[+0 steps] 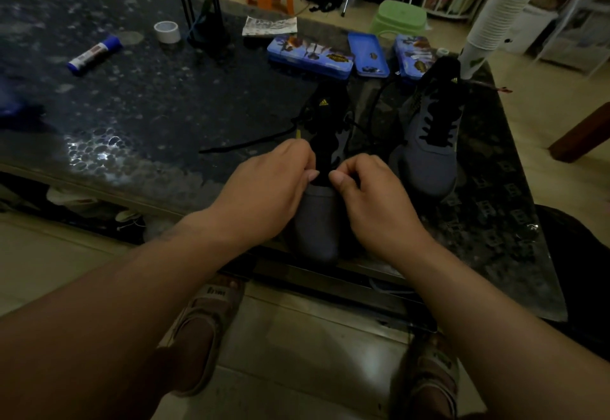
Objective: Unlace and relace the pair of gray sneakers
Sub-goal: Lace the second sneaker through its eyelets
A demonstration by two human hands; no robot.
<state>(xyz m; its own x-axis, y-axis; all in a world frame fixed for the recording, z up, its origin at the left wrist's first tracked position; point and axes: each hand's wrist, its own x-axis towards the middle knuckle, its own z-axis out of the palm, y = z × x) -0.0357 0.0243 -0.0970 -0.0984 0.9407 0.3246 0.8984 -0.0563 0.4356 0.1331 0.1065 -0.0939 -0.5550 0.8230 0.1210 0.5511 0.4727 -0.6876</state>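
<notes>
On dark speckled table [132, 105], at near edge: gray sneaker [317, 221], toe nearest, partly unlaced. Just right, farther back: second gray sneaker [425, 158], laced. Over first shoe's throat: left hand [264, 188] and right hand [373, 198], each grip curled, pinching black lace [244, 145]; loose end trailing left.

Lower centre, the midsection of the near gray mesh sneaker [317, 221] is hidden behind the left hand [264, 195] and right hand [379, 201]. Their curled fingers [298, 155] cover the black shoelace [251, 143] there, so any pinch cannot be told. A blue object [10, 105] at the left edge is cut off and blurred. The print on the blue tin pencil case [310, 56] is too blurred to read.
</notes>
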